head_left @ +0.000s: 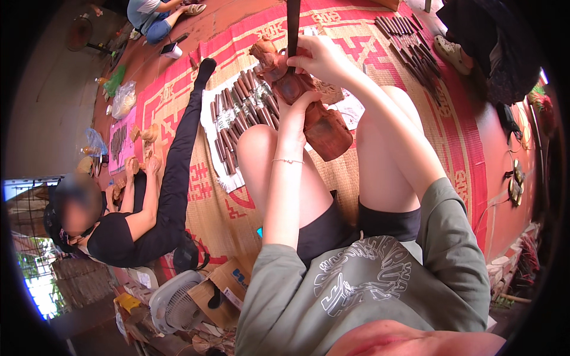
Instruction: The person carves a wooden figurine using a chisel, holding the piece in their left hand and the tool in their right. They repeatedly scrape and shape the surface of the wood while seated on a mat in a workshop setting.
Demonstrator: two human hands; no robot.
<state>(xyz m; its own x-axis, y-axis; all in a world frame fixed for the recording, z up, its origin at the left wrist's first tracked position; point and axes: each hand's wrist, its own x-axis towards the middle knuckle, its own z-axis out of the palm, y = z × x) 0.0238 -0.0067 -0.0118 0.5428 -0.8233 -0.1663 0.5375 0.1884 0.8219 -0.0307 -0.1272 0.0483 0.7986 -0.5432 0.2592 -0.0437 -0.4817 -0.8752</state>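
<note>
A reddish-brown carved wooden figure (326, 132) with a squared block at its near end lies tilted between my raised knees. My left hand (294, 113) is wrapped round its middle. Above it, my right hand (314, 58) is closed on a long, dark, narrow tool (293, 26), which runs up past the top edge of the view. The tool's lower end meets the figure's upper part, though my fingers partly cover the spot. Many dark wooden-handled carving tools (240, 110) lie in rows on a white cloth just left of the figure.
Beneath me spreads a red and tan woven mat (196, 172). More handled tools (409, 47) lie at the far right. A co-worker (113, 231) at left holds a pale carved piece, one leg stretched along the mat. A fan (178, 302) and a cardboard box (222, 291) stand lower left.
</note>
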